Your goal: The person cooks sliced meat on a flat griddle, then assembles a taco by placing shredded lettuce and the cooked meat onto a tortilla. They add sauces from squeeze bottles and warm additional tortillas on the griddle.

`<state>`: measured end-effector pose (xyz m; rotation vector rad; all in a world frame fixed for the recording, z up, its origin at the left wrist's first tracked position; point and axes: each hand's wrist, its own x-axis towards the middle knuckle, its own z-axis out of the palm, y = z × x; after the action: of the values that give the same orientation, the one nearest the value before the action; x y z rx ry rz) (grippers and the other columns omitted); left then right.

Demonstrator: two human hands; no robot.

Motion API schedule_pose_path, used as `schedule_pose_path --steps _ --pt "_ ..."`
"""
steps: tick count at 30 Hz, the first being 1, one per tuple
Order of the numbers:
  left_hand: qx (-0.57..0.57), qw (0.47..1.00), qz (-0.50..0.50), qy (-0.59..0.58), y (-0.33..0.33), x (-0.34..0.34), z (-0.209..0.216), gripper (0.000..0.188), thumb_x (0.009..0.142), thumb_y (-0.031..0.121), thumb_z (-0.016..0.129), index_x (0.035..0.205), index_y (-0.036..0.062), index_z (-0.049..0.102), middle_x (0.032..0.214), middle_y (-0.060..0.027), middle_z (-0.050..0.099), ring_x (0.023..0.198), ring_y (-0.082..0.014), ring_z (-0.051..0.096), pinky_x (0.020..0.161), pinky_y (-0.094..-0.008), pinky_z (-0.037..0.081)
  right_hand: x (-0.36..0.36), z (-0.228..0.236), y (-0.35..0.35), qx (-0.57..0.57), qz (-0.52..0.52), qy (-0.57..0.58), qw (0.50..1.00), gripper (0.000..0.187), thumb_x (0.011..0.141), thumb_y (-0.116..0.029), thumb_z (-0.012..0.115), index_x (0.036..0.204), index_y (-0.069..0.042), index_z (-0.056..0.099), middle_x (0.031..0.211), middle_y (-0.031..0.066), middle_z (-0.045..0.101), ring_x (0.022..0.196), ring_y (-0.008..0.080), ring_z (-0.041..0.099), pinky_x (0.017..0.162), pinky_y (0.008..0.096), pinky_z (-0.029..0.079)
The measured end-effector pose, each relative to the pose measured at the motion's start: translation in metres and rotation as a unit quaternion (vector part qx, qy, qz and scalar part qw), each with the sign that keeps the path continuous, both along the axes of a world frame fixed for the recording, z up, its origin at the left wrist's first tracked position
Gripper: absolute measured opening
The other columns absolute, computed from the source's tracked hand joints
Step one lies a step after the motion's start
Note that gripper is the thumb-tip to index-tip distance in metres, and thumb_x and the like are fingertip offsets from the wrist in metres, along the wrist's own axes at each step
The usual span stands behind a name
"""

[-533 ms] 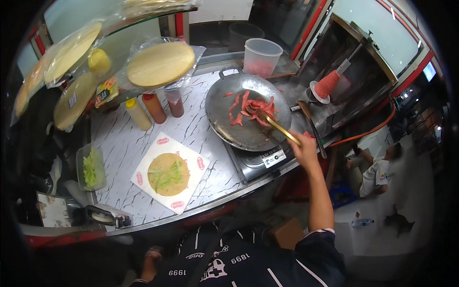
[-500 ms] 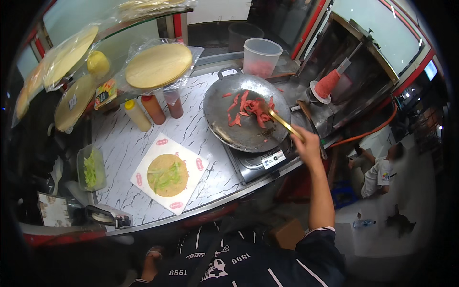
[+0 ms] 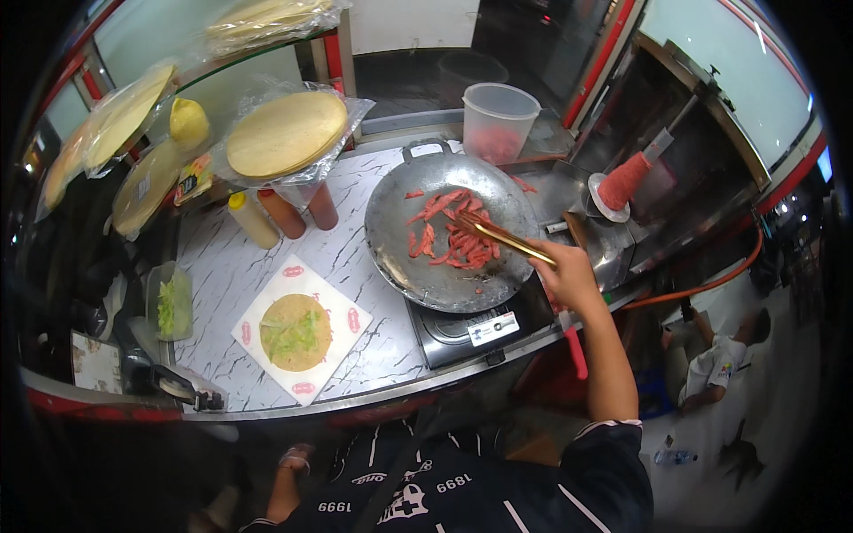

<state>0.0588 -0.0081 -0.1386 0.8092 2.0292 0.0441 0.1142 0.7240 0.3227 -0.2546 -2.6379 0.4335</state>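
Observation:
My right hand (image 3: pixel 569 274) is closed round gold-coloured tongs (image 3: pixel 511 240), whose tips rest among red meat strips (image 3: pixel 466 253) in a wide dark wok (image 3: pixel 400 262). The wok stands on a single-burner gas stove (image 3: pixel 435 333). My left hand (image 3: pixel 296 457) hangs low beside my body, below the counter edge; its fingers are too dark and small to read. Left of the stove, a round flatbread (image 3: pixel 289 355) lies on a square white paper (image 3: pixel 346 333) with red print, and shredded lettuce (image 3: pixel 298 333) is scattered over it.
Squeeze bottles (image 3: pixel 283 213) stand behind the paper, near bagged flatbreads (image 3: pixel 284 133). A lettuce tub (image 3: pixel 182 306) sits at the left. Beyond the wok are a clear bucket (image 3: pixel 502 111) and a vertical meat spit (image 3: pixel 625 182). A red-handled tool (image 3: pixel 575 351) juts over the counter edge. Another person (image 3: pixel 715 364) sits at right.
The tongs have shifted slightly left in the wok, and the meat strips lie more gathered and rearranged. My view has tilted a little. The left hand stays low.

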Motion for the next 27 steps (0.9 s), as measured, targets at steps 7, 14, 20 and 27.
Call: schedule_pose_path --steps 7,14,20,27 --pt "-0.030 0.997 -0.044 -0.048 -0.036 0.012 -0.014 0.053 0.092 0.023 0.060 0.144 0.0160 0.060 0.152 -0.0157 0.054 0.140 -0.0358 0.052 0.118 -0.0455 0.043 -0.068 0.007 -0.029 0.003 -0.024 0.007 1.000 0.032 0.093 -0.023 0.072 0.122 -0.009 0.074 0.102 0.0200 0.075 0.092 0.0391 0.072 0.081 0.0445 0.056" --pt "-0.016 0.998 -0.035 -0.055 -0.082 -0.034 -0.032 0.057 0.087 0.025 0.067 0.142 0.0151 0.062 0.154 -0.0152 0.053 0.142 -0.0364 0.050 0.118 -0.0462 0.042 -0.055 0.015 -0.058 0.031 -0.066 -0.045 0.996 0.031 0.095 -0.028 0.069 0.122 -0.013 0.074 0.099 0.0178 0.075 0.090 0.0387 0.072 0.080 0.0477 0.056" --pt "-0.022 0.998 0.008 -0.065 -0.113 -0.058 -0.037 0.054 0.086 0.029 0.069 0.138 0.0141 0.066 0.148 -0.0172 0.059 0.138 -0.0362 0.054 0.114 -0.0472 0.046 -0.047 0.000 -0.069 0.009 -0.139 0.043 0.989 0.033 0.093 -0.028 0.073 0.122 -0.013 0.074 0.096 0.0215 0.074 0.091 0.0406 0.072 0.081 0.0490 0.056" --pt "-0.088 0.990 -0.089 -0.063 -0.128 -0.097 -0.030 0.053 0.087 0.031 0.068 0.137 0.0143 0.066 0.148 -0.0173 0.058 0.138 -0.0362 0.054 0.114 -0.0468 0.046 -0.016 -0.002 -0.132 0.020 -0.238 0.052 0.970 0.034 0.091 -0.018 0.074 0.123 -0.007 0.073 0.101 0.0204 0.075 0.093 0.0385 0.074 0.080 0.0420 0.058"
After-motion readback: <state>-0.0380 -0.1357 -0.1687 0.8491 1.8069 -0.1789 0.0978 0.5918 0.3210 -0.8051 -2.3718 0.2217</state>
